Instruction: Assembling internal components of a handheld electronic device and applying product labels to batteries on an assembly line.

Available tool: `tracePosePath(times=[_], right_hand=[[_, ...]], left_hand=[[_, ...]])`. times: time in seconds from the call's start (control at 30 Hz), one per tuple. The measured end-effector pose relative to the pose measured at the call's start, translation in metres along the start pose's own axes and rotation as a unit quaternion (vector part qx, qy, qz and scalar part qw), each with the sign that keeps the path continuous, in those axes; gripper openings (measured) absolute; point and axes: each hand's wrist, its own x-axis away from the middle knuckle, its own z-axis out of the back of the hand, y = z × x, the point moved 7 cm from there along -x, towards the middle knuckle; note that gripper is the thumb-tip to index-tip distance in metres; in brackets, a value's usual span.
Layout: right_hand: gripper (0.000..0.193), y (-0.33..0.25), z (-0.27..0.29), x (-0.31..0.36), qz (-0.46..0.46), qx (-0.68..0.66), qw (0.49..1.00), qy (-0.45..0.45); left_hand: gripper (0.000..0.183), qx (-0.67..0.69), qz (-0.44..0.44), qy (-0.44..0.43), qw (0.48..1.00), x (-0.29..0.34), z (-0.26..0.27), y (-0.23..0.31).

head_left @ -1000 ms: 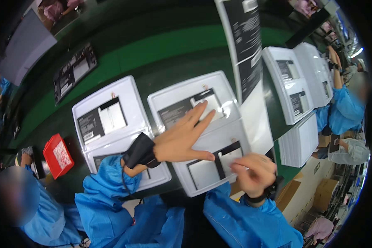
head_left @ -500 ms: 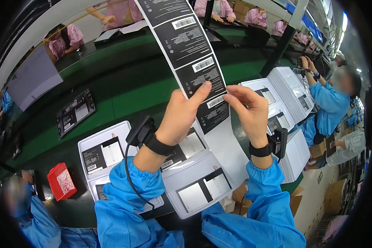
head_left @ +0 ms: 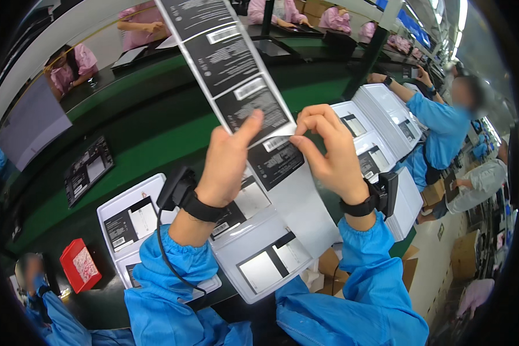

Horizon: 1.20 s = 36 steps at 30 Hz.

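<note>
A long strip of black labels (head_left: 216,52) on white backing runs from the top of the view down between my hands. My left hand (head_left: 222,164) grips it from the left, thumb lying across its printed face. With thumb and forefinger pinched, my right hand (head_left: 331,153) holds the upper right corner of the lowest black label (head_left: 277,164), which looks lifted there. Below that label hangs bare backing (head_left: 308,210). Under my hands lies a white plastic tray (head_left: 245,285) holding flat battery packs, one pack (head_left: 268,265) showing silver and black faces.
Another white tray (head_left: 104,210) with battery packs lies left, beside a red bin (head_left: 69,259) of small pale pieces. A dark device chassis (head_left: 89,170) rests on the green bench. Stacked white trays (head_left: 386,109) stand right, near a co-worker in blue (head_left: 444,130).
The strip and both hands have shifted left and slightly down in view. My right hand's pinch has come to the lowest label's upper corner, which now appears raised.
</note>
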Motion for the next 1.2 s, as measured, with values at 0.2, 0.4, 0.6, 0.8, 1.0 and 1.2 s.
tracePosePath(times=[0.2,0.4,0.6,0.8,1.0,1.2], right_hand=[[0.015,-0.031,0.033,0.075,0.004,-0.299,0.923,0.242],[0.007,-0.024,-0.040,0.145,-0.315,-0.562,0.745,0.172],[0.014,-0.026,-0.083,0.203,-0.434,-0.544,0.718,0.018],[0.035,-0.034,-0.074,0.189,-0.239,-0.147,0.891,-0.357],[0.016,-0.050,-0.085,0.217,-0.292,-0.158,0.854,-0.400],[0.016,-0.017,-0.073,0.283,-0.608,-0.266,0.728,-0.173]], left_hand=[[0.040,-0.076,-0.004,0.055,0.996,0.000,0.061,-0.013],[0.080,-0.166,-0.056,-0.138,0.975,0.131,0.040,-0.038],[0.022,-0.019,0.316,-0.021,0.948,0.167,0.071,-0.072],[0.026,-0.417,0.258,-0.174,0.854,0.210,0.079,-0.061],[0.021,-0.442,0.198,-0.171,0.858,0.234,0.080,-0.067],[0.029,-0.695,-0.140,-0.217,0.671,0.245,0.068,-0.048]])
